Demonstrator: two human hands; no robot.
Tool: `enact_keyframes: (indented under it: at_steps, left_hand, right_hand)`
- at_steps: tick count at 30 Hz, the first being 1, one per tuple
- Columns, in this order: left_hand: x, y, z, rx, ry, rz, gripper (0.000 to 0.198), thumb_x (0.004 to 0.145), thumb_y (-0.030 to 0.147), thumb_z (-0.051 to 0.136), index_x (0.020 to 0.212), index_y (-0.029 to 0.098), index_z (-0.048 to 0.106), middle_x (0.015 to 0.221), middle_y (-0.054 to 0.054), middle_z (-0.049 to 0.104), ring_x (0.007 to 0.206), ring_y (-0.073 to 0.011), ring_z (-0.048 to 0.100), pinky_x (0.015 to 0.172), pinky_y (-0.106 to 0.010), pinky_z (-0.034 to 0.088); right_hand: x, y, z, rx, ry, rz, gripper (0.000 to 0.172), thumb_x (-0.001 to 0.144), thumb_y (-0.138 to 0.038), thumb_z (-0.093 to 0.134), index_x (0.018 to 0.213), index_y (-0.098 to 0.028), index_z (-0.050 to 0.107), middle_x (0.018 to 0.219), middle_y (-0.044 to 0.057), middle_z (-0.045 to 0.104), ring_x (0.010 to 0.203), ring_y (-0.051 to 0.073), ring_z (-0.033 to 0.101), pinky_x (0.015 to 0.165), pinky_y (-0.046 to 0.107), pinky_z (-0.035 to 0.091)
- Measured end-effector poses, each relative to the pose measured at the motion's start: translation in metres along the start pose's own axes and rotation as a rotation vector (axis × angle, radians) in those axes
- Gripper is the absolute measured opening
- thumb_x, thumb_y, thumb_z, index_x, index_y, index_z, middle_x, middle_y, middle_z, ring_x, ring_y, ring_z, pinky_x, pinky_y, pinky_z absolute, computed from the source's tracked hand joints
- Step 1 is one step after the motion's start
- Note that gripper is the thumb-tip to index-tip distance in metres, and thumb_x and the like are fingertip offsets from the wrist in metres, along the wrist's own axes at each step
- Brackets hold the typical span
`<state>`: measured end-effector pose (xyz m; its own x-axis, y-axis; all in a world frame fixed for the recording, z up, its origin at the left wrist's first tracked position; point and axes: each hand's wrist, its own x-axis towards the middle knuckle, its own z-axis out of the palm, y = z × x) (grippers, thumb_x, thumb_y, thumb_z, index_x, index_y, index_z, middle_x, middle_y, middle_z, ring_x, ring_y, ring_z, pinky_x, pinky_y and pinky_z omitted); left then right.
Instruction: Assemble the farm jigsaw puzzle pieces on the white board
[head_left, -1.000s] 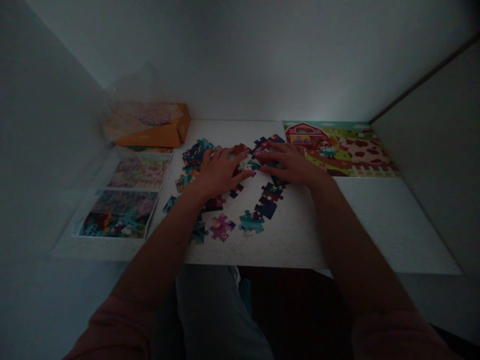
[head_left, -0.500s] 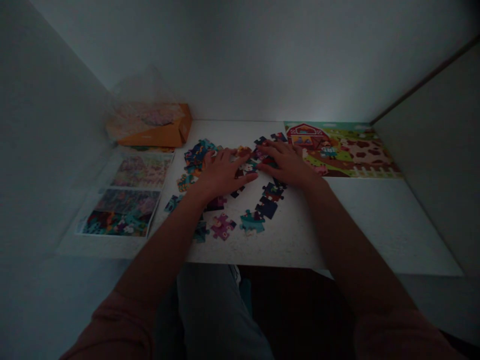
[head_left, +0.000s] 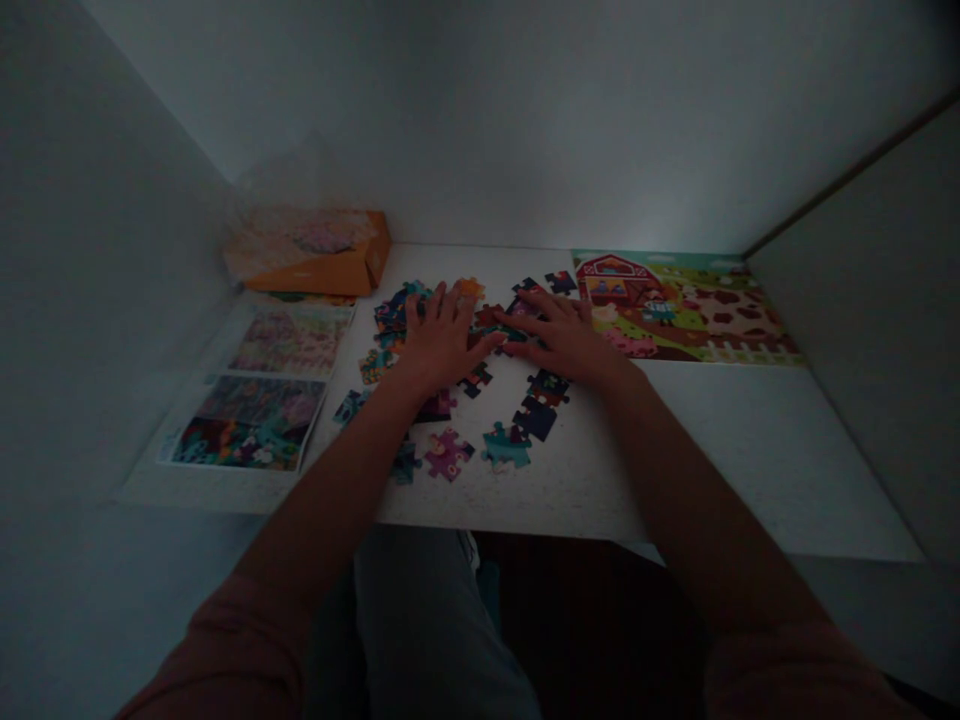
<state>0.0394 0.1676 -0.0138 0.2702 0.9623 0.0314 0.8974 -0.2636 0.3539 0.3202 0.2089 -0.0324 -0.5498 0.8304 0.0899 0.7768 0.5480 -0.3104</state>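
Note:
Loose jigsaw puzzle pieces (head_left: 450, 400) lie scattered in dark blue, teal, purple and orange across the white tabletop (head_left: 592, 480). My left hand (head_left: 446, 338) rests palm down with fingers spread, touching a heap of dark blue and teal pieces (head_left: 397, 312). My right hand (head_left: 561, 338) lies flat beside it, its fingers over pieces near the middle, and its fingertips nearly meet my left thumb. Neither hand grips a piece. The hands hide part of the pile.
A farmyard picture with a red barn (head_left: 679, 307) lies at the back right. At the left are two printed picture sheets (head_left: 251, 422) and an orange box (head_left: 311, 255) with a clear plastic wrap. Pale walls stand at both sides and behind.
My left hand has shifted a little up the table and its fingers have spread wider. My right hand has slid slightly left. An orange piece now shows above the left fingers.

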Motion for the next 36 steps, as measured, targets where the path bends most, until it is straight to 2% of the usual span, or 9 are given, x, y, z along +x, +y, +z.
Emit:
enact_keyframes:
  at_steps: [2,5,9,14,17,21,29,32,36]
  left_hand:
    - [-0.001,0.001,0.001,-0.009,-0.005,0.05,0.079,0.123,0.084,0.049,0.196,0.052,0.054,0.203,-0.005,0.057,0.196,-0.0486,0.036,0.16,-0.086,0.017]
    - [-0.005,0.007,-0.001,0.061,-0.055,0.053,0.073,0.129,0.076,0.044,0.196,0.052,0.054,0.205,-0.005,0.054,0.194,-0.044,0.043,0.163,-0.079,0.018]
    - [-0.006,0.012,-0.007,0.142,-0.08,-0.006,0.076,0.131,0.075,0.04,0.2,0.046,0.052,0.209,-0.007,0.046,0.197,-0.0442,0.037,0.163,-0.079,0.02]
    - [0.0,0.01,-0.006,0.119,-0.075,0.01,0.076,0.13,0.077,0.041,0.197,0.044,0.056,0.204,-0.01,0.053,0.198,-0.0432,0.034,0.162,-0.078,0.023]
    - [0.003,0.008,-0.006,0.105,-0.036,0.009,0.08,0.13,0.076,0.04,0.196,0.035,0.057,0.202,-0.019,0.053,0.193,-0.0416,0.044,0.162,-0.073,0.026]
    - [0.005,0.001,-0.009,0.094,0.066,-0.076,0.076,0.13,0.075,0.038,0.192,0.037,0.061,0.199,-0.015,0.058,0.187,-0.0444,0.049,0.16,-0.074,0.029]
    - [0.01,-0.004,-0.01,0.103,0.024,-0.113,0.068,0.133,0.064,0.04,0.188,0.039,0.07,0.204,-0.012,0.053,0.192,-0.0453,0.041,0.157,-0.075,0.029]
    - [0.018,-0.005,-0.011,0.105,0.054,-0.163,0.067,0.133,0.061,0.04,0.186,0.033,0.069,0.201,-0.015,0.057,0.192,-0.0424,0.043,0.158,-0.074,0.026]
    - [0.041,-0.006,-0.021,0.16,0.053,-0.308,0.07,0.128,0.06,0.056,0.186,0.022,0.065,0.197,-0.024,0.058,0.184,-0.0431,0.051,0.153,-0.067,0.035]
  right_hand:
    - [0.0,-0.003,0.001,-0.021,0.004,0.017,0.064,0.121,-0.081,0.066,0.185,-0.08,0.059,0.201,-0.012,0.057,0.192,0.048,0.047,0.149,0.095,0.041]
    - [-0.001,-0.005,-0.004,-0.029,0.01,0.054,0.069,0.126,-0.076,0.06,0.194,-0.067,0.056,0.205,-0.007,0.053,0.192,0.048,0.047,0.155,0.09,0.037]
    - [-0.004,-0.002,-0.015,-0.029,-0.014,0.136,0.065,0.13,-0.071,0.05,0.191,-0.056,0.066,0.205,-0.002,0.053,0.194,0.048,0.043,0.158,0.086,0.034]
    - [-0.003,-0.002,-0.016,-0.068,-0.052,0.191,0.068,0.131,-0.074,0.044,0.192,-0.054,0.065,0.208,-0.002,0.048,0.194,0.045,0.043,0.159,0.081,0.034]
    - [-0.001,-0.004,-0.013,-0.072,-0.05,0.219,0.071,0.131,-0.074,0.044,0.198,-0.052,0.057,0.21,-0.002,0.044,0.196,0.043,0.039,0.161,0.077,0.03]
    - [0.002,-0.009,-0.011,-0.059,-0.046,0.239,0.076,0.131,-0.069,0.045,0.202,-0.042,0.052,0.21,0.005,0.044,0.197,0.041,0.039,0.162,0.074,0.028]
    - [0.008,-0.017,-0.005,-0.087,0.041,0.27,0.07,0.131,-0.071,0.044,0.195,-0.049,0.063,0.209,0.003,0.047,0.193,0.043,0.044,0.16,0.076,0.029]
    - [0.008,-0.015,-0.004,-0.056,0.058,0.248,0.067,0.132,-0.07,0.042,0.189,-0.05,0.071,0.206,0.003,0.052,0.191,0.041,0.047,0.159,0.073,0.03]
    - [0.009,-0.012,-0.002,-0.028,0.07,0.216,0.062,0.132,-0.069,0.042,0.179,-0.055,0.079,0.203,-0.001,0.056,0.191,0.042,0.046,0.159,0.077,0.027]
